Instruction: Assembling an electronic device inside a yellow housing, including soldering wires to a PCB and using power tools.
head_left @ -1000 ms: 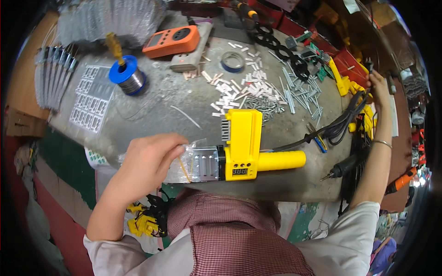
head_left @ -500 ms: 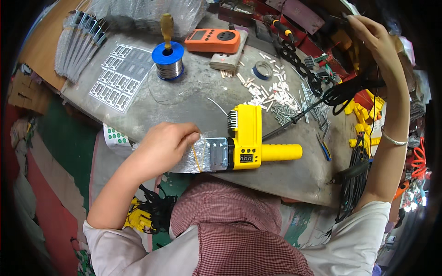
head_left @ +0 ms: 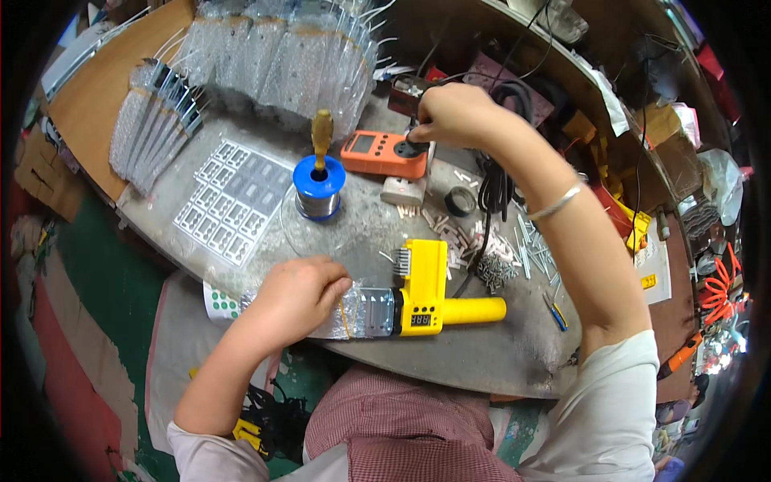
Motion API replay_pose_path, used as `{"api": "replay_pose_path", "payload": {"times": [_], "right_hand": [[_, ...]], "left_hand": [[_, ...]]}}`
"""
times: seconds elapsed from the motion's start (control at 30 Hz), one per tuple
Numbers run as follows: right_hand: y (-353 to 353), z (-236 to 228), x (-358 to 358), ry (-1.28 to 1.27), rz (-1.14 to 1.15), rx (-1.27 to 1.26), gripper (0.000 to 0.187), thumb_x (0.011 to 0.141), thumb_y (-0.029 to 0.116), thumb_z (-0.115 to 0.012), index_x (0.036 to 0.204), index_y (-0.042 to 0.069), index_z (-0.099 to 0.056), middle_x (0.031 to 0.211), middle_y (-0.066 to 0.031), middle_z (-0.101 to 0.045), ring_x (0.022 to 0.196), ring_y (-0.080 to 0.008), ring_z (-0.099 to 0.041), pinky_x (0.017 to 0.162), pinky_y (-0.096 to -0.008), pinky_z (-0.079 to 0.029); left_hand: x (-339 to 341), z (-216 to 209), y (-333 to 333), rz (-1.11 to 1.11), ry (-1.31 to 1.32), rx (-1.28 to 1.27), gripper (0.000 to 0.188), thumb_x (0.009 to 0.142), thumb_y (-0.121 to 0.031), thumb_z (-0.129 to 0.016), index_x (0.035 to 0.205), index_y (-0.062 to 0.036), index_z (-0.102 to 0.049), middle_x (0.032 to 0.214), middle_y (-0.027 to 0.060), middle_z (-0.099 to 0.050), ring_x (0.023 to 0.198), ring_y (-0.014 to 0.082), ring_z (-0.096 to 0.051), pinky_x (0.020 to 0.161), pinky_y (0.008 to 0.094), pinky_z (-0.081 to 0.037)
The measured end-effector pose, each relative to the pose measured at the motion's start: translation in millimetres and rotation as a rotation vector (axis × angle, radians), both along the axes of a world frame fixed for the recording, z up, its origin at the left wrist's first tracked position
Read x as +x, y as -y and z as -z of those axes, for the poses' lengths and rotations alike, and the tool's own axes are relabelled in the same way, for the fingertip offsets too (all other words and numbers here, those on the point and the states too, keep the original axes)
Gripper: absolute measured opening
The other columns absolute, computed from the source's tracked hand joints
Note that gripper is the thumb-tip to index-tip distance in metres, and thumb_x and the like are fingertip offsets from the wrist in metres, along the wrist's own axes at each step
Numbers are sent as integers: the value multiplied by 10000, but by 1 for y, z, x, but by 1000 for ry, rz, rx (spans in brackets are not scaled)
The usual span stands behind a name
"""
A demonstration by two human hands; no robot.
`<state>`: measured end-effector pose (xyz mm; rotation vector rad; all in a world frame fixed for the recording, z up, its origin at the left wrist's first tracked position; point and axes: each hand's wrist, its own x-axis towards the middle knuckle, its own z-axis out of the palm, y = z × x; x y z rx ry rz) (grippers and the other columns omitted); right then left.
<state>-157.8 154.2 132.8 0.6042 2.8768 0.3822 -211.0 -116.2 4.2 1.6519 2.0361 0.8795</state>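
A yellow hand-held power tool [head_left: 424,297] with a small display and a round handle lies across the near side of the bench. Clear bubble wrap [head_left: 341,323], with a thin yellow band around it, covers its left end. My left hand [head_left: 299,299] is closed over this wrapped end, thumb and fingers pinched together. Farther off, my right hand [head_left: 459,114] grips a black plug [head_left: 414,135] at the round socket of an orange meter [head_left: 377,153]. Most of the plug is hidden by my fingers. A black cable [head_left: 491,189] hangs beside the meter.
A blue solder spool [head_left: 319,183] with a yellow-handled tool in it stands left of the meter. White sleeves and metal pins [head_left: 498,269] lie right of centre. Stickers [head_left: 233,197] and bubble-wrapped parts [head_left: 273,60] occupy the left and back. Pliers [head_left: 556,312] rest near the right edge.
My right hand has swung left from the raised far right to the orange meter, bringing the plug to its socket. The view has shifted; my left hand stays on the wrapped end.
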Motion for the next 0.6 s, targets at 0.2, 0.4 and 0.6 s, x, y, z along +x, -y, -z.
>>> {"api": "replay_pose_path", "payload": {"times": [0.2, 0.4, 0.6], "right_hand": [[-6, 12, -39, 175, 54, 25, 463, 748, 409, -760, 1028, 43, -714, 1008, -154, -706, 958, -309, -679, 793, -404, -546], [-6, 25, -46, 174, -10, 1, 375, 712, 333, -766, 933, 33, -727, 942, -167, -708, 899, -329, -686, 758, -421, -551], [-21, 48, -21, -57, -78, -101, 291, 802, 301, -651, 839, 18, -706, 820, -212, -678, 824, -379, -665, 729, -457, -529]], "left_hand": [[4, 22, -2, -30, -233, 263, 57, 804, -99, -666, 829, -48, -661, 824, 84, -580, 813, 287, -548, 713, 391, -458], [4, 28, -2, -84, -157, 353, 107, 771, -52, -680, 874, -39, -651, 848, 95, -571, 816, 291, -556, 710, 395, -463], [-40, 12, 22, -262, -226, 478, 172, 763, -31, -677, 932, -24, -646, 1004, 138, -621, 955, 315, -596, 798, 386, -488]]}}
